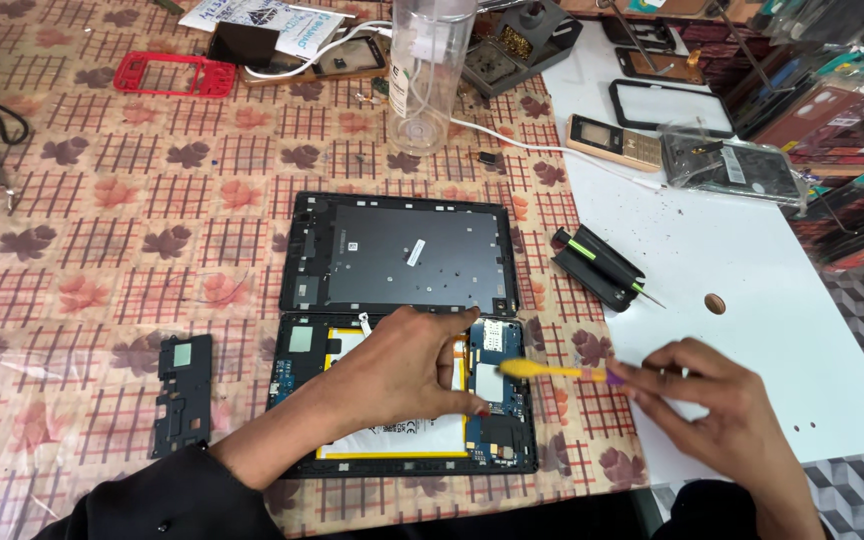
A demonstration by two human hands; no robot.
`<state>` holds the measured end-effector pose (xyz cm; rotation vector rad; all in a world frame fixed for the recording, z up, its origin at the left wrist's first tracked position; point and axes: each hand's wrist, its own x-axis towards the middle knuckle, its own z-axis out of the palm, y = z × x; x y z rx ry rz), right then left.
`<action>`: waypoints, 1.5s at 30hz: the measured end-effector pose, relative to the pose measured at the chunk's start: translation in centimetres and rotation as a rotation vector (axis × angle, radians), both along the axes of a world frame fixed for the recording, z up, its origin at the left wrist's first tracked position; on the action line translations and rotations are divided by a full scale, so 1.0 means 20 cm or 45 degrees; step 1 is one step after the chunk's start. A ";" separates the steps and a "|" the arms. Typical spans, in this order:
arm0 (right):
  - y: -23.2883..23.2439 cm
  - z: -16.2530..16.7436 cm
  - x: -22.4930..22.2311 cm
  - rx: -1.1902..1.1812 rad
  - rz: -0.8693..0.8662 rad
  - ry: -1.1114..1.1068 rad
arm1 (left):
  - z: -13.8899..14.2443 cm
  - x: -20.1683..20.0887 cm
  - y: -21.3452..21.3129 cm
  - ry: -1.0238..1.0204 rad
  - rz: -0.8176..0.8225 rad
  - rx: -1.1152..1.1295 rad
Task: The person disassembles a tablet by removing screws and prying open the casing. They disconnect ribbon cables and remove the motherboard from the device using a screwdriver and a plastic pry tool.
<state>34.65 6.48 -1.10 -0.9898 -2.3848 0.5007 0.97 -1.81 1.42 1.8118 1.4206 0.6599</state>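
Two hands work: left hand [402, 370] lies flat, fingers open, steadying the opened tablet [497, 400]; right hand [702, 400] fingers pinch the yellow brush [542, 370]. Brush lightly, I judge.

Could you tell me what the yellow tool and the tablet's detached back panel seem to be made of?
Yellow tool: probably plastic, going by its bright, uniform, slightly glossy colour. Back panel: seemingly matte grey metal sheet inside a black frame, perhaps plastic; flat with a dull sheen.

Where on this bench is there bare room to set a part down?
Bare cloth lies left of the back panel, above the black bracket. The white board is bare right of the tool stand. The far edge around the clear bottle is crowded, and both hands cover the opened tablet.
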 end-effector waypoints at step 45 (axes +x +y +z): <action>0.09 0.05 -0.18 -0.062 0.131 -0.087 | 0.05 0.01 -0.04 0.587 -0.177 0.019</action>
